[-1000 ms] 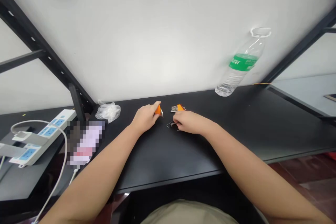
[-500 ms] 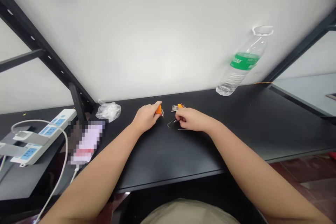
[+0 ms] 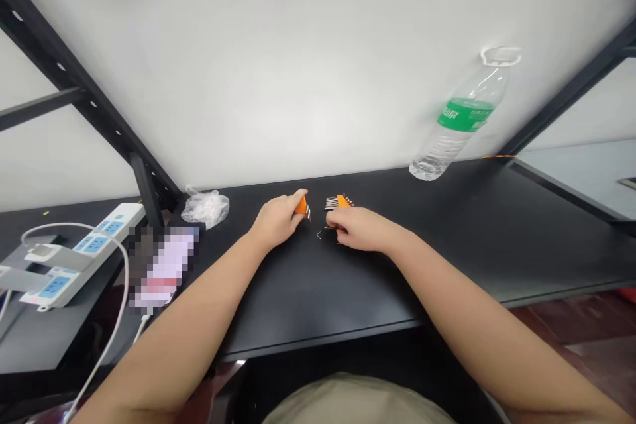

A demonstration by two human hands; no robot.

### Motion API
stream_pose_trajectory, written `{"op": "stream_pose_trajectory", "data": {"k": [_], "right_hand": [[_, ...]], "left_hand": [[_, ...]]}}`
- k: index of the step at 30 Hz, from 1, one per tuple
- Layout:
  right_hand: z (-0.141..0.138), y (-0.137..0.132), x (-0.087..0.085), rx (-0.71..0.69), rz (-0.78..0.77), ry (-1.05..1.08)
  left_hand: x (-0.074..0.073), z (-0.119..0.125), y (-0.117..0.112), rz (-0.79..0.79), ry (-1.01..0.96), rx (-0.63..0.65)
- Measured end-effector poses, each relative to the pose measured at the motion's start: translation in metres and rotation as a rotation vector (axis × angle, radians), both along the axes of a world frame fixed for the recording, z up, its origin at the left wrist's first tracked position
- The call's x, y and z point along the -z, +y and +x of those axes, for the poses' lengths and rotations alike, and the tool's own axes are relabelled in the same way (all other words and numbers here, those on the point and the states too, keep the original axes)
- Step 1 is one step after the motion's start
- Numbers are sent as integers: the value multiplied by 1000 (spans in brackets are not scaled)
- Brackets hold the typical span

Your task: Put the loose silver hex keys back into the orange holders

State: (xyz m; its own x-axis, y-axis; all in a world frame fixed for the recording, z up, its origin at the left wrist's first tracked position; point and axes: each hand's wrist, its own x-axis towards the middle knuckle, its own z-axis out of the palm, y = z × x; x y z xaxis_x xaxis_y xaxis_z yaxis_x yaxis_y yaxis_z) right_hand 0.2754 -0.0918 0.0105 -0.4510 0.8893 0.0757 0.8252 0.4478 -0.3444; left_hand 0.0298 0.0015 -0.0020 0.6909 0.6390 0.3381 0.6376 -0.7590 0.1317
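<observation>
My left hand [image 3: 275, 222] rests on the black table [image 3: 348, 291] with its fingers curled round a small orange holder [image 3: 301, 207]. Just to the right lies a second orange holder [image 3: 338, 201] with a row of thin metal hex keys in it. My right hand [image 3: 356, 228] sits right below that second holder, fingers pinched together over several loose small hex keys [image 3: 322, 233]. Most of those keys are hidden under the fingers.
A clear water bottle [image 3: 460, 122] with a green label stands at the back right against the white wall. A crumpled plastic bag [image 3: 205, 207] lies at the back left. A white power strip [image 3: 74, 255] with cable and a phone [image 3: 161, 268] lie at the left, by the black frame post [image 3: 144, 192].
My right hand lifted a little towards the second holder half a second ago, then came back down over the loose keys. The thin key that lay below it is covered. My left hand stayed put.
</observation>
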Motion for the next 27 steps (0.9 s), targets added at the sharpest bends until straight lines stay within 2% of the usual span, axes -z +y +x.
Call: {"op": "stream_pose_trajectory", "data": {"k": [7,11,14,18,24,27], "right_hand": [[-2,-3,-1,43,18,-66],[-1,-1,1,46,36,0],[0,3,3,48,61,151],[1,10,10,140,117,409],[-5,14,13,227,-13,979],[-11,12,11,230,-33,1116]], "left_hand": [[-1,0,0,6,-5,6],[0,0,0,7,-19,4],[0,0,0,3,-33,7],[0,1,0,-8,-47,19],[-2,3,-4,-35,-72,37],[-4,6,-7,-68,-108,69]]}}
